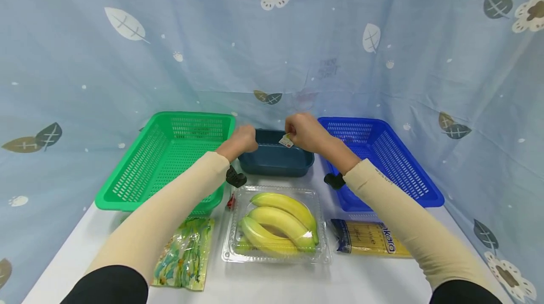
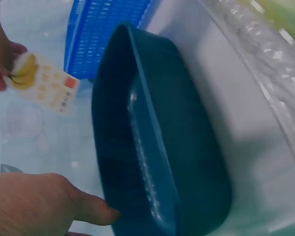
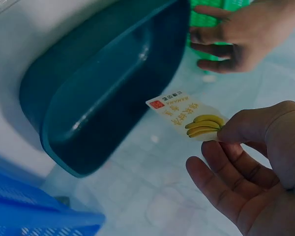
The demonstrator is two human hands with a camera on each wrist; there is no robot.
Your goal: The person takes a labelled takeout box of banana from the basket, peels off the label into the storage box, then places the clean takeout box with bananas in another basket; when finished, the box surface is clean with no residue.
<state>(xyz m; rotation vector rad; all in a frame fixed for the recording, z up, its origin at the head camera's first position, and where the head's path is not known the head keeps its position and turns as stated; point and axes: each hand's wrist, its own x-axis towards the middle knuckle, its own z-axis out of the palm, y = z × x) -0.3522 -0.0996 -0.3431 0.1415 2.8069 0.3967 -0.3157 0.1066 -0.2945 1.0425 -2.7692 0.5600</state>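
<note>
A small white card (image 1: 286, 140) printed with bananas and lettering is pinched between the thumb and fingers of my right hand (image 1: 307, 129). It hovers over the back right part of a dark teal basin (image 1: 276, 168). In the right wrist view the card (image 3: 179, 115) shows its printed face, with a red square at one corner. My left hand (image 1: 243, 140) is at the basin's left end, its fingers spread and slightly bent in the right wrist view. Its thumb overlaps the basin's rim in the left wrist view; whether it touches is hard to tell.
A green basket (image 1: 127, 172) stands left, a blue basket (image 1: 399, 167) right. In front sits a clear clamshell box (image 1: 316, 247) of bananas (image 1: 280, 221). A green-yellow packet (image 1: 191, 257) and a spaghetti pack (image 1: 369, 238) lie either side. Something small and red (image 1: 231, 201) lies beside the box.
</note>
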